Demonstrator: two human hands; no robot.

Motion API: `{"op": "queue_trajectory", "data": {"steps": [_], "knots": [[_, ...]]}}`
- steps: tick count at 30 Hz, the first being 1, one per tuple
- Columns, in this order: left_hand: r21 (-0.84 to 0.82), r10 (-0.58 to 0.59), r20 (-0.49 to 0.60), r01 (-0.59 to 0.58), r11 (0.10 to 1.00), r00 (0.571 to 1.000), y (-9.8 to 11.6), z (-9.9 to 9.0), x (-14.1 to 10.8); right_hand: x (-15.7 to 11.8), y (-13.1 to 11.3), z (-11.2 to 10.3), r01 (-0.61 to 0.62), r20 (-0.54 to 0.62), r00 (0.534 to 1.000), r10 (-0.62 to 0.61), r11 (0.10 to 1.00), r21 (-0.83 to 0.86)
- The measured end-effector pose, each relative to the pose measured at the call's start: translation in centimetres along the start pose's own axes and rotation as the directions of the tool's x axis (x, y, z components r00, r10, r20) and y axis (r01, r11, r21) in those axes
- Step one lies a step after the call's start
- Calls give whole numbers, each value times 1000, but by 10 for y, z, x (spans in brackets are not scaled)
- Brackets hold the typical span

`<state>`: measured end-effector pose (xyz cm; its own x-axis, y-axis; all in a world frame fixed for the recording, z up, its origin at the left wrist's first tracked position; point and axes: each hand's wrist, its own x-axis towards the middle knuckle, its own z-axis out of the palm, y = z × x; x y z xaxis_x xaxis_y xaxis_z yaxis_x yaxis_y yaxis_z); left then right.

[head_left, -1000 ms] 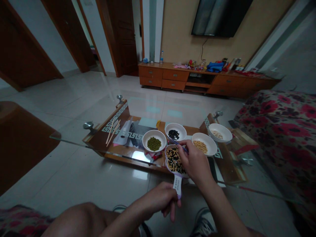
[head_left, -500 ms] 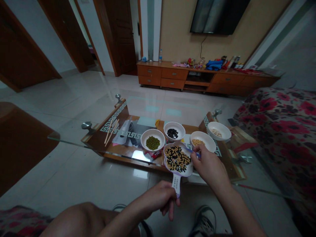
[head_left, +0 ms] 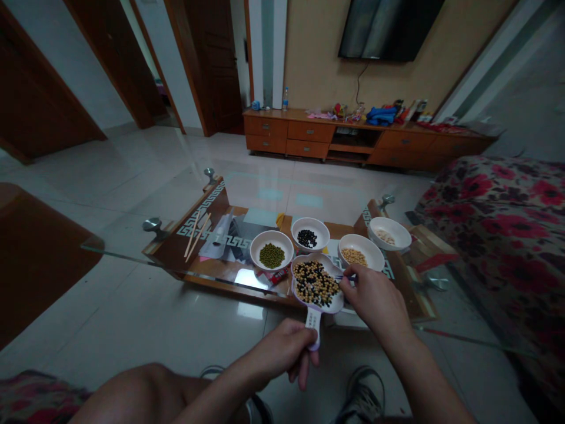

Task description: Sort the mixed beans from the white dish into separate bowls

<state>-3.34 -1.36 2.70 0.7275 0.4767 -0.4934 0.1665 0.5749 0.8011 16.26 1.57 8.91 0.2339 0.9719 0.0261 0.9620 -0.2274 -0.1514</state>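
My left hand [head_left: 296,347] grips the handle of a white, purple-edged scoop [head_left: 313,321], which holds mixed black and tan beans [head_left: 315,284]. At the scoop's right edge, my right hand [head_left: 364,290] pinches a small purple utensil [head_left: 346,277]; its tip is hard to make out. Beyond the scoop stand white bowls on the glass table: one with green beans [head_left: 272,255], one with black beans [head_left: 307,238], one with tan beans [head_left: 354,256] and one with pale beans [head_left: 385,237]. The tan-bean bowl is nearest my right hand.
Wooden chopsticks [head_left: 197,237] lie at the left of the glass table [head_left: 132,254]. Papers and a red packet [head_left: 278,277] show near the green-bean bowl. A flowered sofa [head_left: 507,224] stands at the right, a low cabinet [head_left: 309,138] across the room.
The utensil in my right hand has tilted to lie flatter, with its tip nearer the scoop's right edge. My left hand still holds the scoop almost in place. The view has shifted slightly.
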Motion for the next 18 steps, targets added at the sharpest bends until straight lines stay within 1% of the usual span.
{"op": "queue_trajectory", "data": {"steps": [3, 7, 10, 12, 15, 18], "knots": [[-2, 39, -8, -39, 999, 999, 0, 0, -1, 1, 0, 2, 11, -33, 999, -10, 998, 56], [-9, 61, -22, -61, 998, 998, 3, 1, -4, 3, 2, 5, 66, -103, 994, -45, 975, 212], [-11, 81, -36, -81, 997, 996, 7, 2, -6, 5, 2, 4, 99, -151, 987, -55, 949, 298], [-4, 89, -53, -89, 996, 995, 10, 3, -8, 5, 1, 1, 111, -159, 985, -62, 939, 326], [22, 78, -79, -77, 997, 994, 12, 3, -9, 5, -1, -5, 119, -108, 990, -86, 929, 350], [44, 72, -86, -68, 997, 994, 12, 3, -9, 3, -4, -8, 140, 6, 988, -155, 907, 397]]}}
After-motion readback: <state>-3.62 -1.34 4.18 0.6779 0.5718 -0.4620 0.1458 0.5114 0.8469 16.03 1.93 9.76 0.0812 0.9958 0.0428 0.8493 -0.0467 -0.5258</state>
